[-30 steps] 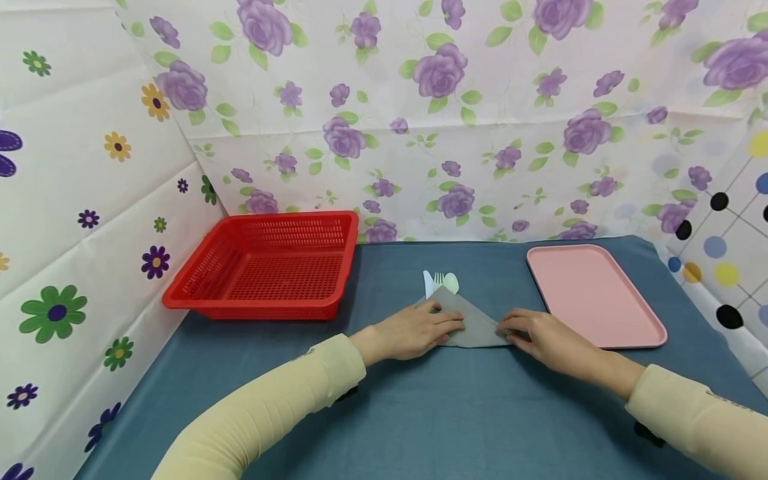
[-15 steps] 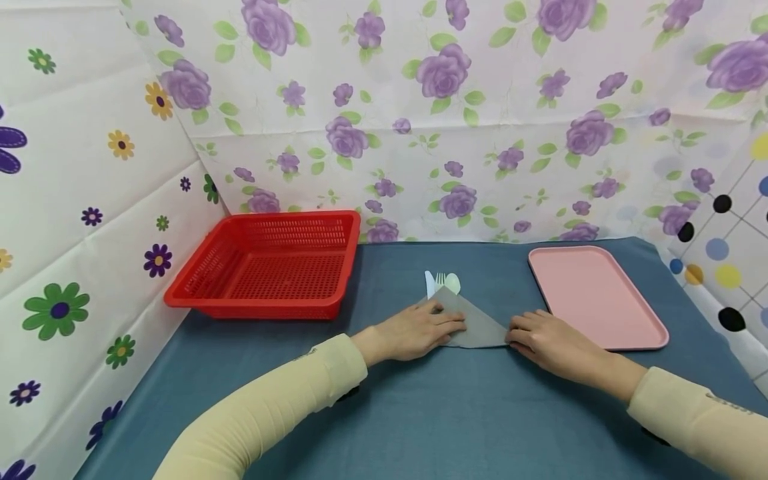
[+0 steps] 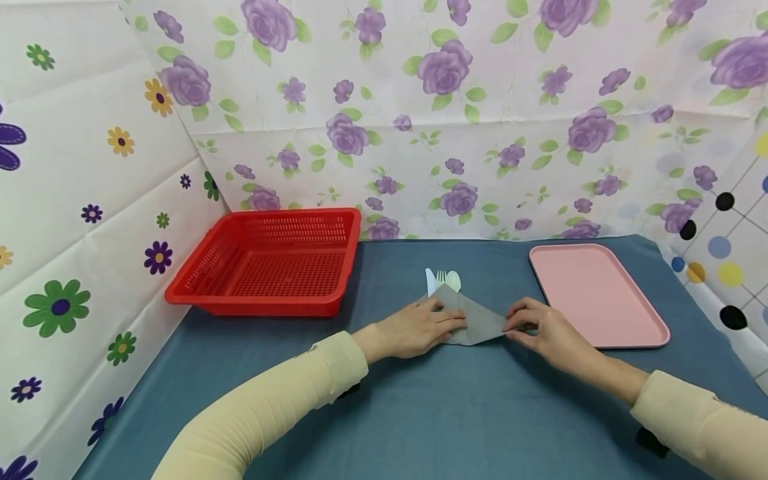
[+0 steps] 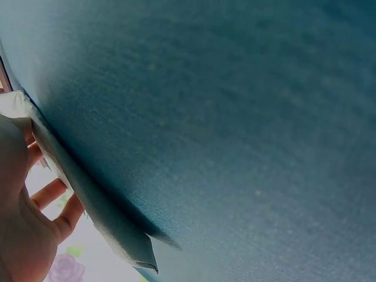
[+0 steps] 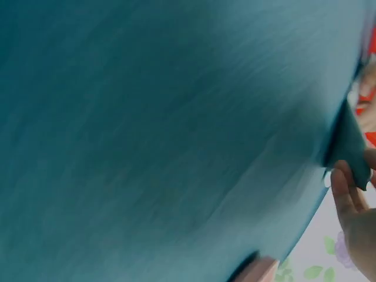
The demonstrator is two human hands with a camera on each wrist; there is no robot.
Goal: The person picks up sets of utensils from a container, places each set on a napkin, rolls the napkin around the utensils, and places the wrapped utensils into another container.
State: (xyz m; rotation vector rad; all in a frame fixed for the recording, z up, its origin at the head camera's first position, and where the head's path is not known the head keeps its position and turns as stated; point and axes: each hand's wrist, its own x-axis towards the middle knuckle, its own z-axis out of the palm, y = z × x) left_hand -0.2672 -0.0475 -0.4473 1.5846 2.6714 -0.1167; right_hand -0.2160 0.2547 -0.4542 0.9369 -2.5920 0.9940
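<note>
A grey folded napkin (image 3: 480, 323) lies on the blue tablecloth, its peak pointing away from me. The tops of a white knife (image 3: 430, 281), a fork (image 3: 441, 277) and a spoon (image 3: 453, 281) stick out past that peak; their lower parts are hidden. My left hand (image 3: 417, 328) rests on the napkin with fingers spread flat, pressing it. At the napkin's right corner, my right hand (image 3: 547, 331) pinches the cloth between thumb and fingers and holds it slightly raised. In the right wrist view, the right hand (image 5: 355, 200) grips that lifted corner.
A red perforated basket (image 3: 336, 307) stands at the back left. The pink tray (image 3: 600, 293) lies to the right, close to my right hand. Flowered cloth (image 3: 396, 80) hangs as a wall behind the table.
My right hand has gone from fingering the napkin's right corner to pinching it and lifting it off the table. The left hand has stayed in place.
</note>
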